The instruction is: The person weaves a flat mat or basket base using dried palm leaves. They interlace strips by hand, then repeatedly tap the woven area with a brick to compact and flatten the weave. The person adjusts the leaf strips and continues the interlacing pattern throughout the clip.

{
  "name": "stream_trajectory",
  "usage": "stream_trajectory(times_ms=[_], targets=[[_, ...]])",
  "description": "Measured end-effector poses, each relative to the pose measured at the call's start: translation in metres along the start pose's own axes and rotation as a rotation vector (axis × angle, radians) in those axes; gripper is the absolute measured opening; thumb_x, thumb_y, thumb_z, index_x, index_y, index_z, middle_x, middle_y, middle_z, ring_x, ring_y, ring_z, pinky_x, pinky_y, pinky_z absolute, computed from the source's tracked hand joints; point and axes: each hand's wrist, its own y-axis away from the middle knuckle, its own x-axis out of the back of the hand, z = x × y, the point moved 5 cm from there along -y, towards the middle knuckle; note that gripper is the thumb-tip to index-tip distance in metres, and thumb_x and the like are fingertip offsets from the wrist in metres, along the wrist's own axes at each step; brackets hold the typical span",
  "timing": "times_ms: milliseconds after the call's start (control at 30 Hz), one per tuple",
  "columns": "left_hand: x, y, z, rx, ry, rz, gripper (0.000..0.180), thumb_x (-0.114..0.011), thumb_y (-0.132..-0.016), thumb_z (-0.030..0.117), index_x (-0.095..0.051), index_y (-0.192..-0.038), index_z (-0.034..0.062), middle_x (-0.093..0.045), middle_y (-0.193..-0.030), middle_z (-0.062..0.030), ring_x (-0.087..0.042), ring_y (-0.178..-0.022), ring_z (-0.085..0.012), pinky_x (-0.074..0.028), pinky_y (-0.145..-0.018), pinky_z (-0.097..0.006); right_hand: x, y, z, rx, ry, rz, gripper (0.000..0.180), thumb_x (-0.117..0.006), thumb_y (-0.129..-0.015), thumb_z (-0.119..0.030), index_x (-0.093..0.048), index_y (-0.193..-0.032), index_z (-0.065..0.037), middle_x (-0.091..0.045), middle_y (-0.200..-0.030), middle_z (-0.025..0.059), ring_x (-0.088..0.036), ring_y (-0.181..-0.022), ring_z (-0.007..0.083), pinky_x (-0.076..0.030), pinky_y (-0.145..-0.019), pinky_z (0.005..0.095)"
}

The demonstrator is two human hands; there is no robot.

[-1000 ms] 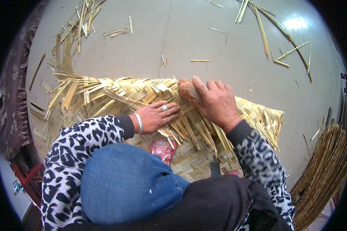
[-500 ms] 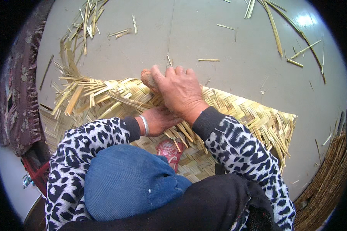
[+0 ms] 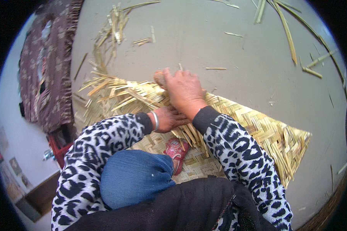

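A woven mat of pale yellow split reed [image 3: 258, 119] lies across the floor in front of me, its far edge folded over toward me. My right hand [image 3: 184, 90] is closed around a reddish-brown lump [image 3: 159, 79], like a stone or piece of brick, at that folded edge. Just below it, my left hand [image 3: 169, 119], with a silver bracelet at the wrist, lies flat with fingers stretched out on the fold. Some of its fingertips are hidden under the right wrist. Loose strip ends [image 3: 194, 134] stick out beside the left fingers.
My red patterned shoe [image 3: 177, 149] stands on the mat, near my denim-covered knee [image 3: 137, 179]. Frayed strips [image 3: 104, 86] spread from the mat's left end. Reed scraps [image 3: 287, 34] are scattered over the grey floor [image 3: 196, 38]. A dark patterned cloth [image 3: 54, 77] hangs at the left.
The whole view has swung, so the mat and floor appear farther right and more of the left side shows. Both hands remain at the folded edge, the right still gripping the lump.
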Motion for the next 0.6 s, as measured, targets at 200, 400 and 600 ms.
stream_trajectory(times_ms=[200, 400, 600], targets=[[0.015, -0.001, 0.008, -0.098, -0.253, 0.193, 0.063, -0.061, -0.087, 0.025, -0.053, -0.148, 0.0124, -0.051, -0.155, -0.0072, -0.046, -0.144, -0.0306, -0.03, -0.123, -0.049, 0.012, -0.008, 0.0, -0.018, -0.061, -0.05, 0.057, -0.063, -0.087, -0.011, -0.053, -0.143, -0.009, -0.069, -0.11, 0.0179, -0.067, -0.104, 0.0364, -0.053, -0.087, 0.0473], [-0.003, -0.016, 0.004, 0.009, -0.318, -0.034, 0.058, -0.053, -0.096, 0.023, -0.047, -0.153, 0.0236, -0.041, -0.163, -0.0002, -0.04, -0.148, -0.032, -0.027, -0.125, -0.051, 0.012, -0.009, 0.003, -0.022, -0.007, -0.091, 0.064, -0.066, -0.085, -0.013, -0.05, -0.146, -0.01, -0.069, -0.109, 0.0182, -0.067, -0.104, 0.037, -0.054, -0.087, 0.0476], [-0.007, -0.024, 0.001, 0.028, -0.322, -0.04, 0.059, -0.053, -0.095, 0.028, -0.047, -0.153, 0.0233, -0.033, -0.168, 0.0004, -0.028, -0.155, -0.0317, -0.016, -0.129, -0.056, 0.011, -0.005, -0.001, -0.001, 0.028, -0.024, 0.058, -0.068, -0.085, -0.016, -0.052, -0.14, -0.009, -0.07, -0.109, 0.0178, -0.068, -0.103, 0.0365, -0.054, -0.086, 0.0472]])
